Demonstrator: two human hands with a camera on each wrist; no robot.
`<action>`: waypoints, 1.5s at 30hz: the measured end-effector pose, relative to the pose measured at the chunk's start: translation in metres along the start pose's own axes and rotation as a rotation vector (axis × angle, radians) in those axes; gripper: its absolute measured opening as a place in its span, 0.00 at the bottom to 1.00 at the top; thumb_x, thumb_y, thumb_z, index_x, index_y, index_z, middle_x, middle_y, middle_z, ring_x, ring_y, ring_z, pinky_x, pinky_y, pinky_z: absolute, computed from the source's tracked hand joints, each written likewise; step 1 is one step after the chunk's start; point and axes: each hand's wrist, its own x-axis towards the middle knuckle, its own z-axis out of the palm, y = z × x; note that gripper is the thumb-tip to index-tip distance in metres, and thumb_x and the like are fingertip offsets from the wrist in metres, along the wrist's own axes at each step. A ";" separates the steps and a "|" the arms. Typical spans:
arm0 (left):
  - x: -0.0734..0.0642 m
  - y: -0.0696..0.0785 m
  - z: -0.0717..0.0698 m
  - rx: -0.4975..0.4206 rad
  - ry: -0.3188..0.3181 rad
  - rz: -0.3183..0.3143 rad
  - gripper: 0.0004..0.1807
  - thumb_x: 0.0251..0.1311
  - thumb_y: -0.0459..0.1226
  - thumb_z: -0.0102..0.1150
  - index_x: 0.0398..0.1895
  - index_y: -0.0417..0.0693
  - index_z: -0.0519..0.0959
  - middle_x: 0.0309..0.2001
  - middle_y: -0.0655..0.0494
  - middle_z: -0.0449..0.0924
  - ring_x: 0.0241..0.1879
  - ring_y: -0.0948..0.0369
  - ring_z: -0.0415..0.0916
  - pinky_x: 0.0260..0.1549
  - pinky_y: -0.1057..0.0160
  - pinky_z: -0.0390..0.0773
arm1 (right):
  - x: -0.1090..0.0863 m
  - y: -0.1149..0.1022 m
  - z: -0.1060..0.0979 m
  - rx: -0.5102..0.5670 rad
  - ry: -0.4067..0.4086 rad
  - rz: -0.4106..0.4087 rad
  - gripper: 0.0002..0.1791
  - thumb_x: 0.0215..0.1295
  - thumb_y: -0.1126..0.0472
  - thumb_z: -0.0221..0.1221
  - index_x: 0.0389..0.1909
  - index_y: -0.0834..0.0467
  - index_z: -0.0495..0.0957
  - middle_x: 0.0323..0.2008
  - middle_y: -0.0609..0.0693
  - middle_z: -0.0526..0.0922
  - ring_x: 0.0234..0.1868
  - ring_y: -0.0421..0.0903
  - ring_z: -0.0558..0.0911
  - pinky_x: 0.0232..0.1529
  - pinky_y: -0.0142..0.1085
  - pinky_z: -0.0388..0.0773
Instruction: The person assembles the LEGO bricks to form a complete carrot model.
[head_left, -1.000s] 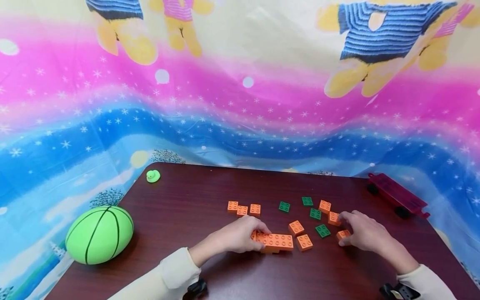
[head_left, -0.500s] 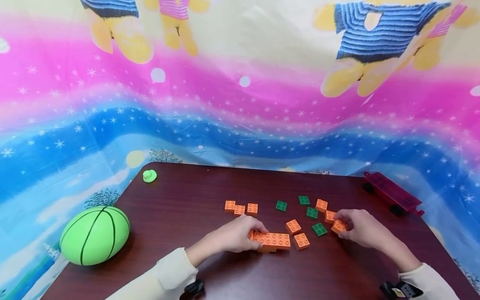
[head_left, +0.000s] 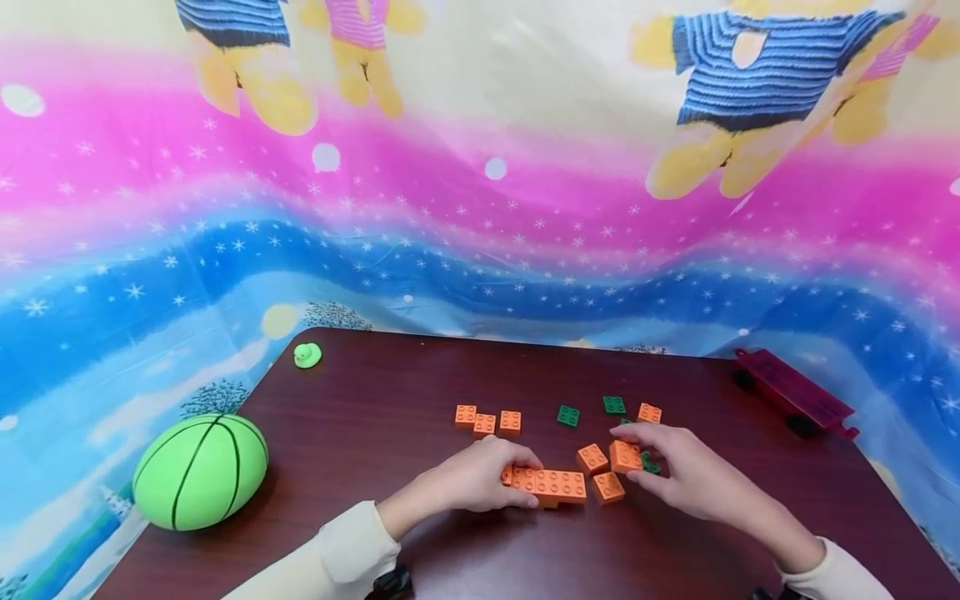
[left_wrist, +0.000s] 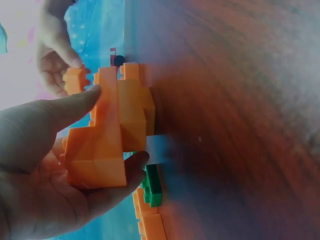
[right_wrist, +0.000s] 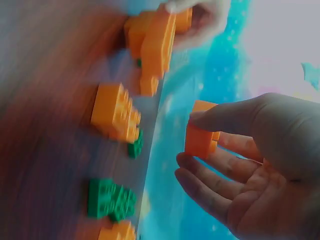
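My left hand grips a built piece of joined orange toy bricks by its left end. In the left wrist view the stepped underside of this orange piece shows, thumb on one side and fingers on the other. To its right, my right hand pinches a single square orange brick, held off the table, as the right wrist view shows. Two loose orange bricks lie between the hands. A green brick is partly hidden behind my right fingers.
Three orange bricks lie behind my left hand. Green bricks and another orange brick lie farther back. A green ball sits left, a small green duck at the far left corner, a red toy skateboard at right.
My right hand has picked up an orange brick from the right side and carried it left toward the built piece. My left hand keeps its hold with little movement.
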 end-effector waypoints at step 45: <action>0.005 0.007 -0.001 -0.033 -0.031 -0.038 0.13 0.66 0.43 0.68 0.51 0.52 0.86 0.43 0.65 0.87 0.35 0.73 0.75 0.37 0.73 0.74 | 0.033 -0.024 0.031 0.176 -0.253 -0.040 0.23 0.68 0.53 0.67 0.61 0.58 0.82 0.56 0.51 0.87 0.46 0.32 0.83 0.39 0.31 0.82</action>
